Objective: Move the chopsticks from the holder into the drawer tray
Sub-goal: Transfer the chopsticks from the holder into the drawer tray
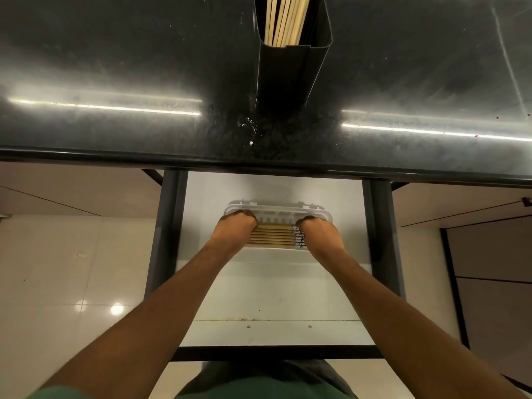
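A black rectangular holder (pixel 288 70) stands on the dark countertop, with several pale wooden chopsticks (pixel 285 18) upright inside. Below the counter edge an open white drawer (pixel 276 283) holds a white plastic tray (pixel 277 211). Several chopsticks (pixel 273 235) lie side by side across the tray, printed ends to the right. My left hand (pixel 236 230) rests curled over their left ends and my right hand (pixel 319 234) over their right ends. Fingertips of both hands are hidden inside the tray.
The glossy black countertop (pixel 115 82) spans the upper half, with a few water drops (pixel 250 131) in front of the holder. Dark drawer rails (pixel 164 226) flank the drawer. Pale floor tiles (pixel 72 269) lie to the left, a dark cabinet front (pixel 489 269) to the right.
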